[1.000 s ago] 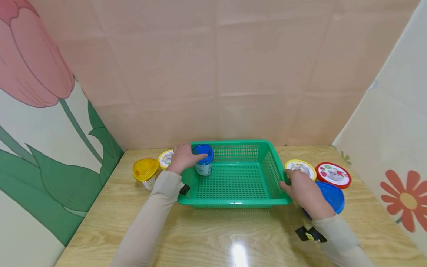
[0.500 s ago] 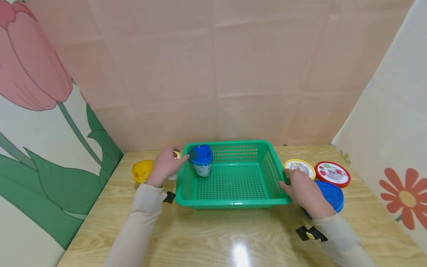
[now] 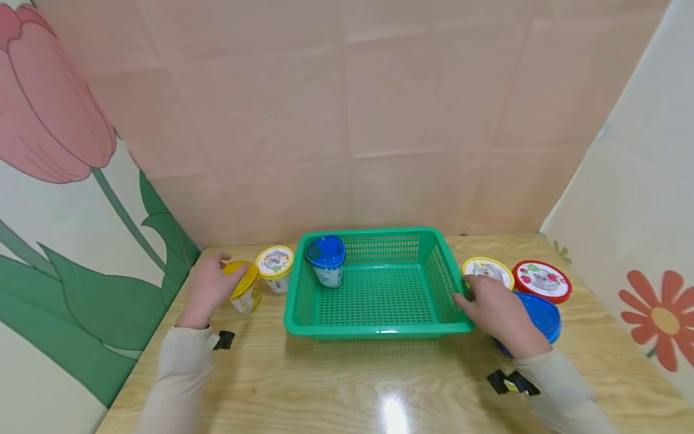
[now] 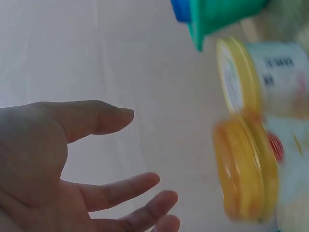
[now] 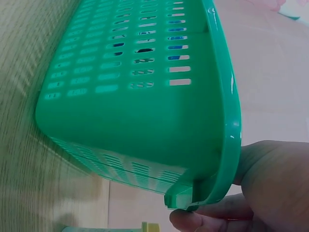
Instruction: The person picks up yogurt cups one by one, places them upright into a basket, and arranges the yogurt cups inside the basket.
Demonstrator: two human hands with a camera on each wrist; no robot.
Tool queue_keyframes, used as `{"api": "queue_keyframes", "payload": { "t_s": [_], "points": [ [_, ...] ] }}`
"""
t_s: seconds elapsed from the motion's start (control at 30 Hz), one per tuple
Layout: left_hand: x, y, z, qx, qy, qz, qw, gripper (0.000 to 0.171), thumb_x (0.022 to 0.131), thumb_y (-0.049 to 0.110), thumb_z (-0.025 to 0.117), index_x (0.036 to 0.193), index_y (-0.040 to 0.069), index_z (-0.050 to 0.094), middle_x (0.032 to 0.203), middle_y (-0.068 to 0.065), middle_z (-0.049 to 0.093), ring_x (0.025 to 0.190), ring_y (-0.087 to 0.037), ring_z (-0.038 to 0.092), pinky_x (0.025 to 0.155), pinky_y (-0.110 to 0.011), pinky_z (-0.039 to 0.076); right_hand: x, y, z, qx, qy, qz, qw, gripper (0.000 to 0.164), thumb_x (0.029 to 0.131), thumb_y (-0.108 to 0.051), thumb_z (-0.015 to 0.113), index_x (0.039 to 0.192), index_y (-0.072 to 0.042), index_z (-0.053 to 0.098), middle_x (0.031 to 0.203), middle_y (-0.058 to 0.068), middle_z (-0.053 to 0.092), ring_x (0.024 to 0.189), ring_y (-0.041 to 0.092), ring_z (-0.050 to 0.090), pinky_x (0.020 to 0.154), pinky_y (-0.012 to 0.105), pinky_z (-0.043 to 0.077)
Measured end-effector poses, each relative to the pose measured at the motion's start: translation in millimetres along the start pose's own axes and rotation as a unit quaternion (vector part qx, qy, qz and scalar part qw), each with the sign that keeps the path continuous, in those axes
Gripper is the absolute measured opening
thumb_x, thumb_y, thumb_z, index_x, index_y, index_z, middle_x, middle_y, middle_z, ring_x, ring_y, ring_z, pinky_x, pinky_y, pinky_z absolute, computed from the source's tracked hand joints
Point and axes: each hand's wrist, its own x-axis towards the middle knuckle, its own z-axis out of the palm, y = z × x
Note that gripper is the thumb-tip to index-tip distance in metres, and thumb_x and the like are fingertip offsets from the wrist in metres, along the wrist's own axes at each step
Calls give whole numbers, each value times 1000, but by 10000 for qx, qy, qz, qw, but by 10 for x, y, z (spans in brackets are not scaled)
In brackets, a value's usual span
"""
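Observation:
My left hand (image 3: pixel 208 288) hovers at the yellow domed-lid cup (image 3: pixel 246 292) on the left of the table. In the left wrist view its thumb and fingers are spread, apart from the yellow lid (image 4: pixel 244 169). Beside that cup stands a tub with a yellow-rimmed printed lid (image 3: pixel 275 268). The green plastic basket (image 3: pixel 379 329) sits in the middle, holding a blue-lidded cup (image 3: pixel 328 265) upright in its left end. My right hand (image 3: pixel 501 313) grips the basket's right rim; in the right wrist view the fingers (image 5: pixel 212 212) curl under its edge.
Right of the basket are a yellow-rimmed tub (image 3: pixel 490 266), a red-rimmed tub (image 3: pixel 542 281) and a blue-lidded container (image 3: pixel 542 313), partly behind my right hand. A wall (image 3: pixel 347 120) stands behind the wooden table (image 3: pixel 336 386), with flower-printed panels on both sides.
My left hand has let go of the blue-lidded cup in the basket and moved left to the yellow-lidded cup. My right hand has stayed on the basket rim.

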Motion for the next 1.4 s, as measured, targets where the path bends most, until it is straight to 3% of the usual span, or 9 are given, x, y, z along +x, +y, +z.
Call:
{"api": "queue_keyframes", "payload": {
  "t_s": [0.13,0.3,0.47,0.6,0.77,0.93,1.4],
  "points": [
    [-19,-137,-21,248,194,-68,9995,72,93,41,64,136,-14,46,129,-39,47,107,-50,40,85,-56,36,-11,39,-19,38,58,-60,10000,47,92,-27,72,122,8,62,90,11,68,75,21,58,62,38,51],
    [-8,-304,67,411,-48,-294,9987,92,89,50,67,143,-16,33,130,-43,37,104,-49,32,81,-55,36,-9,88,-24,31,151,-300,9994,47,91,-27,73,121,8,63,92,11,70,77,21,62,67,44,56],
    [-8,-424,168,483,-233,-486,9974,104,88,55,67,147,-18,24,133,-46,32,108,-52,31,87,-59,34,0,115,-9,-160,350,-626,9973,30,90,-29,74,100,-1,67,71,-2,57,67,16,53,58,34,44],
    [-16,-465,204,453,-281,-569,9970,107,87,58,66,148,-17,22,137,-47,31,113,-55,31,91,-63,33,-10,122,6,-284,421,-718,9961,24,89,-30,74,88,-8,63,63,-4,45,62,15,46,54,31,33],
    [-6,-453,209,353,-271,-536,9976,107,86,60,67,147,-17,24,141,-45,31,117,-55,32,93,-63,33,-2,123,-14,-448,452,-799,9948,33,88,-30,75,101,-1,68,68,-3,53,66,16,51,55,32,39],
    [21,-447,217,271,-207,-401,9986,105,86,58,68,145,-18,27,141,-44,34,120,-54,33,96,-62,30,-3,108,-40,-631,421,-816,9938,47,88,-31,74,117,6,67,86,9,69,76,23,62,61,42,53],
    [60,-498,275,148,-198,-209,9995,92,86,54,71,137,-16,38,121,-35,48,112,-46,38,90,-55,30,-9,83,-60,-696,282,-761,9943,50,90,-32,73,121,6,66,98,15,72,83,26,67,67,46,57]
  ]
}}
